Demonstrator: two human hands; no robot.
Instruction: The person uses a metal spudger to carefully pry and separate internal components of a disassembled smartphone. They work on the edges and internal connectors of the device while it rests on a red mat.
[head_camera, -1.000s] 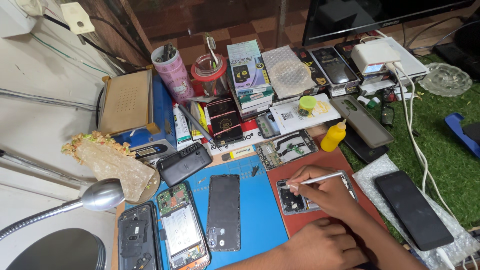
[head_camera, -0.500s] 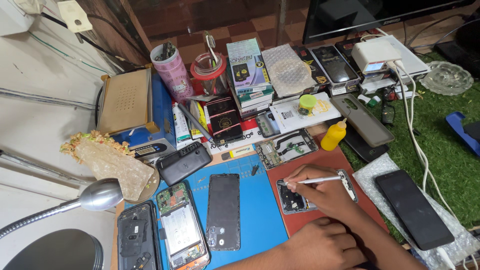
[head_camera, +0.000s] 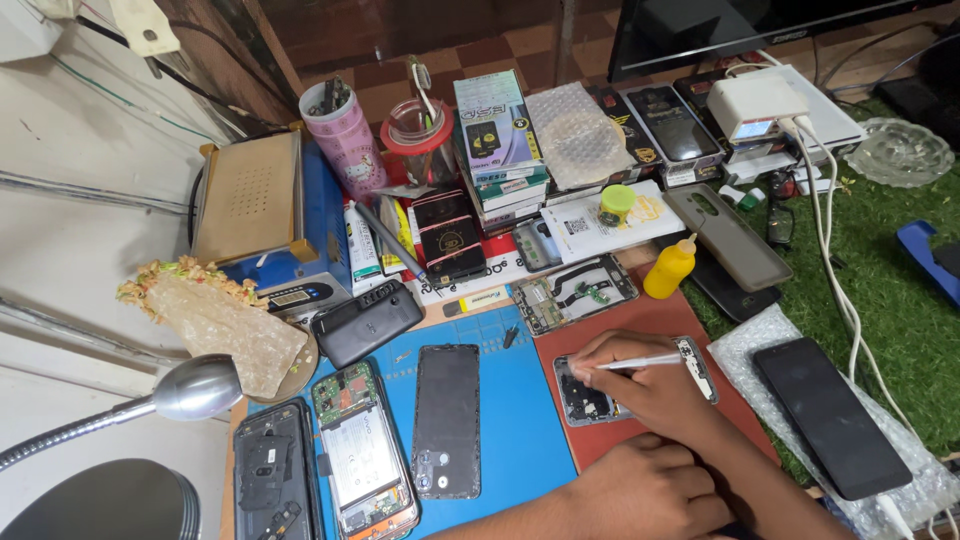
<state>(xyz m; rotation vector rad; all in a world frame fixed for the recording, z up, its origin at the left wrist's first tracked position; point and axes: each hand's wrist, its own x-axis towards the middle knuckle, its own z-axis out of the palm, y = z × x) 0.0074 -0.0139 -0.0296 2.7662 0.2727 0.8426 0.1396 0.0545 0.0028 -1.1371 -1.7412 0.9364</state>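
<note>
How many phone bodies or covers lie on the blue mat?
3: an opened phone at the mat's left, a black back cover in the middle, a black frame overhanging its left edge. Others lie off-mat.

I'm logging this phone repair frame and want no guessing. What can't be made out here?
- Head view: the right hand covers the middle of the opened phone frame.
- The tip of the white tool is too small to read.
- The left hand is cut off by the bottom edge, so its grip can't be judged.

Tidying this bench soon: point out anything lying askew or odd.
The grey phone case lies slanted, overhanging the red mat onto the green turf. The opened phones on the blue mat look deliberately laid out; nothing spilled.
</note>
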